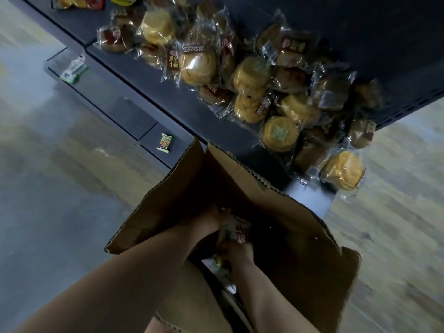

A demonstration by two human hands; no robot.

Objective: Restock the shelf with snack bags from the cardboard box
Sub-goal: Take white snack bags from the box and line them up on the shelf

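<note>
An open cardboard box [283, 210] stands on the floor below me, flaps up. Both my arms reach down into it. My left hand [211, 218] and my right hand [240, 254] are closed on the same white and red snack bag [236, 230] inside the box. More packets [216, 263] lie dimly at the box's bottom. Above the box runs a dark shelf [149, 75] holding a loose pile of clear bags of round yellow and brown buns [254, 75].
A lower dark shelf ledge [115, 104] carries a small green and white packet [73, 69] and a small yellow packet [164, 143]. Red and yellow bags [79, 1] lie at the shelf's far end. Wooden floor [396, 212] surrounds the box.
</note>
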